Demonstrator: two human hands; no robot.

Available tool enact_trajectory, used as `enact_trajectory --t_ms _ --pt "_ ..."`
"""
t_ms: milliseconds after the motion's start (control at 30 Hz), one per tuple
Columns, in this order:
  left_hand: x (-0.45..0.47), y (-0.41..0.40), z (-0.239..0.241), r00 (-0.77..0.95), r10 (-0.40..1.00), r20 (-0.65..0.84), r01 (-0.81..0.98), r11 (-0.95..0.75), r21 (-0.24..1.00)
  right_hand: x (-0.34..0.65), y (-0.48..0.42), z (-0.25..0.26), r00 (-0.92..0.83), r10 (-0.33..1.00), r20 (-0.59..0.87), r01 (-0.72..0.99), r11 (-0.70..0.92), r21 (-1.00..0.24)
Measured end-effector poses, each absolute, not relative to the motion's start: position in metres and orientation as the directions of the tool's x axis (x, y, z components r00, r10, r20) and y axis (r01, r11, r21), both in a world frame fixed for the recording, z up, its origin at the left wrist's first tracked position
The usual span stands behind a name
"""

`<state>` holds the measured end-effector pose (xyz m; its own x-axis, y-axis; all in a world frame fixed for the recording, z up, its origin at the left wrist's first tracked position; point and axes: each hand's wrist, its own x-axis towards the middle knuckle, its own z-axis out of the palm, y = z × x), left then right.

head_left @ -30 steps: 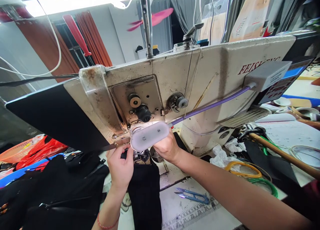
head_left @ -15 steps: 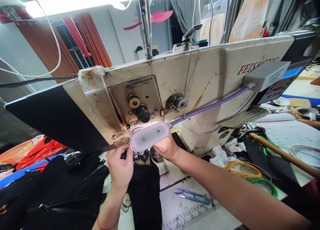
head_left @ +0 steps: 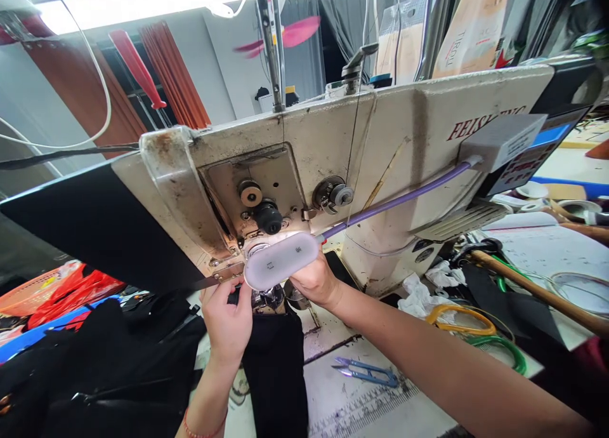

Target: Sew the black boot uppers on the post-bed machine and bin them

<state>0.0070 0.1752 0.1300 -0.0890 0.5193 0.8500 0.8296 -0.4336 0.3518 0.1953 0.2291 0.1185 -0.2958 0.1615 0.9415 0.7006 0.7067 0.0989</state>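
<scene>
At the needle end of a sewing machine (head_left: 409,117), my left hand (head_left: 227,320) has thumb and forefinger pinched together beside the lamp head. What lies in the pinch is too small or hidden. My right hand (head_left: 316,279) reaches in from the right, its fingertips behind the oval lamp (head_left: 281,260) on a purple gooseneck (head_left: 399,197). The lamp also covers the needle. Below both hands, a strip of black fabric (head_left: 275,368) hangs down from the presser foot area toward me.
Blue thread snips (head_left: 365,371) lie on the bed near a printed ruler (head_left: 361,412). Black garments (head_left: 104,368) are piled at left, beside a red plastic bag (head_left: 76,295). At right are yellow tape (head_left: 461,319), crumpled white scraps (head_left: 421,298) and a wooden stick (head_left: 537,292).
The view has shifted slightly, so the machine sits a little further left. Both hands stay nearly in the same place at the needle area.
</scene>
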Motion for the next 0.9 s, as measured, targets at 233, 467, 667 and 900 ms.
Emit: enact_trajectory --t_ms 233,467,667,900 --pt "0.006 0.175 0.129 -0.078 0.488 0.87 0.851 -0.422 0.313 0.193 0.223 0.127 -0.292 0.074 0.954 0.658 0.739 0.144" --pt "0.005 0.176 0.128 -0.077 0.492 0.867 0.855 -0.415 0.312 0.196 0.218 0.131 -0.224 0.052 0.973 0.672 0.732 0.115" --pt "0.003 0.177 0.127 -0.069 0.491 0.868 0.85 -0.426 0.309 0.194 0.217 0.134 -0.191 0.055 0.98 0.688 0.72 0.094" --pt "0.004 0.176 0.128 -0.057 0.49 0.87 0.852 -0.43 0.298 0.193 0.218 0.131 -0.19 0.072 0.979 0.689 0.72 0.081"
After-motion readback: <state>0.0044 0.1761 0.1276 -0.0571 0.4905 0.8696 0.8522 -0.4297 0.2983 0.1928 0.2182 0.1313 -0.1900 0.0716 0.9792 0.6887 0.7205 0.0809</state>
